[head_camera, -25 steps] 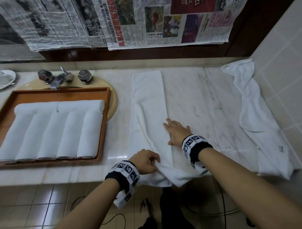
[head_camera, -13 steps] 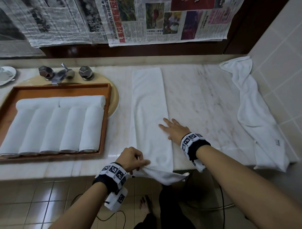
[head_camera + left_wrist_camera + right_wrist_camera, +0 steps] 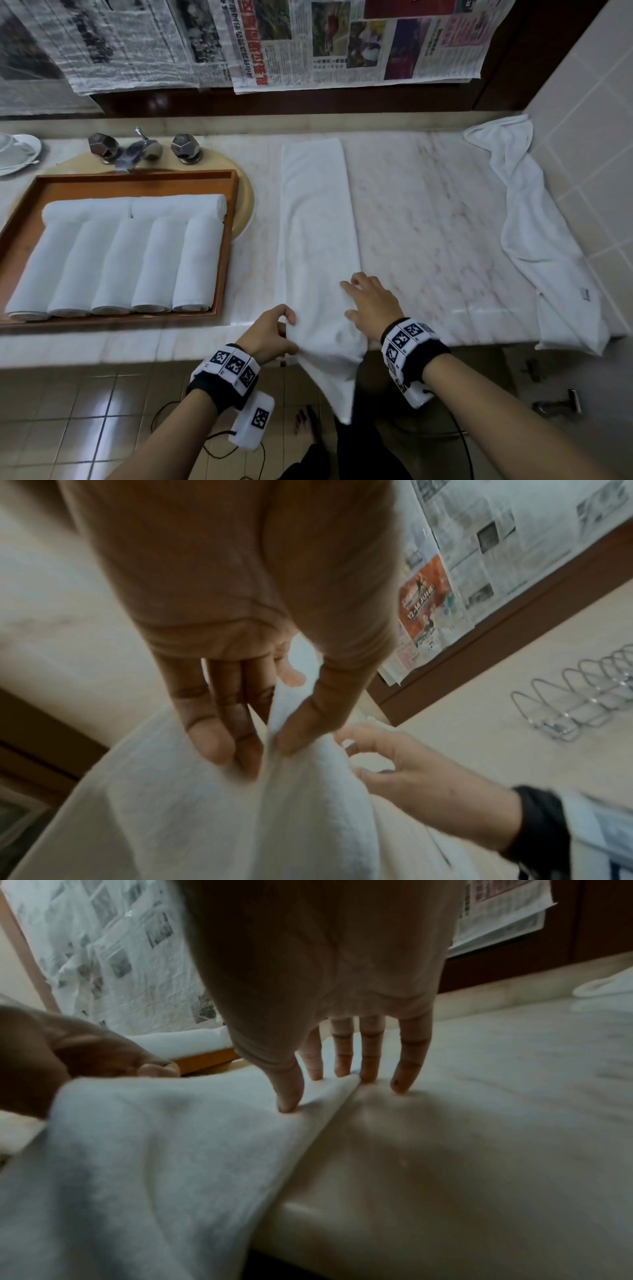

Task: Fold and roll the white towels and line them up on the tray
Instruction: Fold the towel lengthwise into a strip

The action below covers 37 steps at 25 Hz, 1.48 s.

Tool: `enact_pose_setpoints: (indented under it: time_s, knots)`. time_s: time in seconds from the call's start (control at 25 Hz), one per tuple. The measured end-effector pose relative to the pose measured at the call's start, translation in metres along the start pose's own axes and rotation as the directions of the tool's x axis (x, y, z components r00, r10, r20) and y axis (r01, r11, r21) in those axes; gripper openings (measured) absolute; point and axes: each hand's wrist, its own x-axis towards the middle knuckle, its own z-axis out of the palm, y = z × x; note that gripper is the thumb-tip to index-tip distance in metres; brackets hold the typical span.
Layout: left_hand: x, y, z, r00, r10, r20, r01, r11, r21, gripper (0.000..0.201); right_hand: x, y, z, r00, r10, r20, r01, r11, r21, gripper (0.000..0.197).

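Towel folded into a long strip on the desk, near end overhanging; pinched by left hand to start rolling, pinned flat under spread right hand against sliding.

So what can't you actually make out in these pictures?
- Newspaper text: head view, too small and blurred to read.
- Label on the loose towel: head view, too small.
- White dish: head view, cut off by the left edge.
- Near ends of the rolled towels: hidden behind the tray rim.
- Folded towel corner pinched by the left hand: left wrist view, blurred and covered by fingers.
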Motion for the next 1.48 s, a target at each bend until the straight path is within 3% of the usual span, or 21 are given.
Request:
enact_pose_setpoints:
  time_s: [0.28, 0.4, 0.44, 0.52, 0.64, 0.8, 1.0, 1.2, 1.32, 1.48]
  knots:
    - [0.006, -0.003, 0.007, 0.982, -0.069, -0.175, 0.062, 0.997, -0.045, 0.03, -0.002, 0.0, -0.005, 0.999, 0.029, 0.028, -0.03, 0.998, 0.061, 0.057]
    - [0.007, -0.016, 0.007, 0.946, -0.159, -0.283, 0.119, 0.981, -0.153, 0.042, 0.003, -0.026, -0.013, 0.998, 0.062, -0.012, -0.063, 0.991, -0.118, 0.046]
    - [0.006, -0.02, 0.007, 0.938, -0.182, -0.295, 0.122, 0.97, -0.211, 0.045, 0.008, -0.037, -0.014, 0.999, -0.001, -0.042, -0.006, 0.986, -0.166, 0.043]
    - [0.004, -0.023, 0.008, 0.926, -0.216, -0.309, 0.11, 0.938, -0.328, 0.044, 0.021, -0.059, -0.015, 0.969, -0.246, -0.017, 0.239, 0.952, -0.19, 0.044]
    - [0.001, -0.025, 0.009, 0.92, -0.258, -0.294, 0.12, 0.902, -0.415, 0.039, 0.039, -0.081, -0.018, 0.839, -0.516, 0.173, 0.545, 0.799, -0.255, 0.041]
    - [-0.001, -0.025, 0.009, 0.92, -0.269, -0.284, 0.125, 0.89, -0.438, 0.034, 0.053, -0.096, -0.025, 0.767, -0.595, 0.24, 0.633, 0.64, -0.436, 0.021]
    - [-0.005, -0.024, 0.005, 0.919, -0.291, -0.266, 0.146, 0.877, -0.458, 0.034, 0.059, -0.103, -0.034, 0.703, -0.636, 0.319, 0.691, 0.504, -0.519, 0.025]
    - [-0.011, -0.024, 0.009, 0.887, -0.329, -0.324, 0.138, 0.859, -0.493, 0.027, 0.067, -0.105, -0.043, 0.784, -0.545, 0.297, 0.599, 0.537, -0.594, 0.03]
    - [-0.019, -0.024, 0.013, 0.831, -0.317, -0.457, 0.138, 0.914, -0.381, 0.016, 0.073, -0.106, -0.044, 0.78, -0.553, 0.294, 0.611, 0.572, -0.547, 0.027]
    - [-0.019, -0.02, 0.012, 0.832, -0.325, -0.449, 0.175, 0.923, -0.343, 0.02, 0.08, -0.109, -0.044, 0.791, -0.54, 0.289, 0.596, 0.57, -0.566, 0.027]
